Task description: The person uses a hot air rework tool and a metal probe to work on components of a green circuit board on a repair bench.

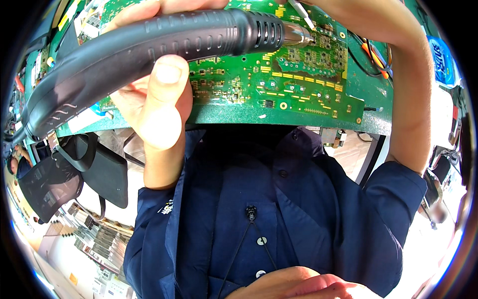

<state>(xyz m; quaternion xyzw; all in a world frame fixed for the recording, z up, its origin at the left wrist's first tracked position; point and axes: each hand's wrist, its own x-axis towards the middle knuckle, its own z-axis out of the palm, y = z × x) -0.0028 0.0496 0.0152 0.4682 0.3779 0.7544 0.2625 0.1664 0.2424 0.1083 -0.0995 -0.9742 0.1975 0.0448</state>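
Observation:
In my left hand [167, 94] is the black curved handle of a hot air gun [199, 37], with the thumb below it and the fingers wrapped over the top. Its metal nozzle [297, 36] points right, over the upper right part of a large green circuit board [219, 82] crowded with small components. My right arm [411, 89] bends round from the right, and the right hand lies mostly beyond the top edge. From there a slim, pale, pointed tool [304, 16] reaches down close to the nozzle; its full shape is hidden. Whether the nozzle touches the board I cannot tell.
The board rests on a green mat [229, 115] near the table's front edge. Orange-handled pliers [376, 60] and a black cable [356, 62] lie right of it. A blue packet [442, 62] is further right. A black chair [99, 169] stands at the left.

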